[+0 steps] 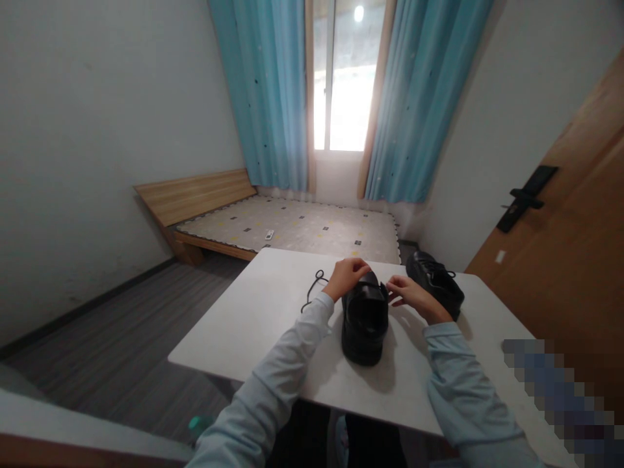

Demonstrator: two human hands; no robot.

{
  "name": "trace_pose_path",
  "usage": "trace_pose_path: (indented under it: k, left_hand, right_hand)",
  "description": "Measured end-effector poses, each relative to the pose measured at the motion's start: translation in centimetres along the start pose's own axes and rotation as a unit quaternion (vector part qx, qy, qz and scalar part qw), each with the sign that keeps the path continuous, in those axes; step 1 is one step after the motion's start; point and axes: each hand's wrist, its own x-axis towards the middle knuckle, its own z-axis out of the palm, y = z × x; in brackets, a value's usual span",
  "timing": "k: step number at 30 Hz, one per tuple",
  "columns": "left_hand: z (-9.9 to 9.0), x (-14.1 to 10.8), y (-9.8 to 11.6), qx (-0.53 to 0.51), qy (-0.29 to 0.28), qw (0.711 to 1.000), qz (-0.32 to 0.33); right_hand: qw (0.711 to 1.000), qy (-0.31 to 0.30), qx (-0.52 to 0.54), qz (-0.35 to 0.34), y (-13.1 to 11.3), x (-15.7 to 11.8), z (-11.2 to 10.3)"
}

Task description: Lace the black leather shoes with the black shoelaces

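Note:
A black leather shoe (364, 331) stands on the white table in front of me, its heel towards me and its opening facing up. My left hand (347, 278) reaches over its left front with fingers pinched together at the upper. At the right side of the opening, my right hand (412, 298) has its thumb and fingertips closed on the edge of the shoe's side flap. A thin black shoelace (312, 289) lies looped on the table left of my left hand. Whether a lace is between my fingers is too small to tell.
A second black shoe (433, 279), with its lace in, is at the table's right back. Beyond the white table (234, 312) is a bed (302, 221) with a small white remote (270, 234). A wooden door (560, 240) is at right, and a blurred patch covers the lower right.

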Motion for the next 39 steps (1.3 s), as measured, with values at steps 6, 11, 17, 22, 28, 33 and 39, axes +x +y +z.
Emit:
trace_pose_path:
  k: [6, 11, 17, 22, 28, 33, 39]
  left_hand:
    - [-4.3, -1.0, -2.5, 0.072, 0.004, 0.994, -0.086]
    - [-6.0, -2.7, -5.0, 0.163, -0.022, 0.971, -0.173]
    - [-6.2, -4.2, -6.8, 0.279, -0.059, 0.916, -0.283]
    - [-6.4, -4.8, -7.3, 0.299, -0.116, 0.897, -0.305]
    - [-6.1, -4.9, -7.4, 0.292, -0.125, 0.900, -0.299]
    - [-6.0, -4.7, -7.2, 0.293, -0.082, 0.907, -0.293]
    - [-6.0, -3.9, -6.7, 0.188, 0.066, 0.966, -0.166]
  right_hand:
    - [0.999, 0.036, 0.013, 0.000, -0.1, 0.3, -0.1]
    - [0.999, 0.037, 0.026, -0.018, 0.1, 0.4, -0.2]
    - [0.995, 0.092, 0.008, -0.031, 0.1, 0.8, -0.5]
    - [0.986, 0.153, -0.001, -0.070, 0.3, 1.4, -1.0]
    - [0.971, 0.205, 0.012, -0.124, 0.1, 1.6, -0.9]
    - [0.946, 0.262, 0.025, -0.192, -0.6, 1.0, -0.7]
    - [0.919, 0.301, 0.037, -0.252, -1.8, -0.1, -0.6]
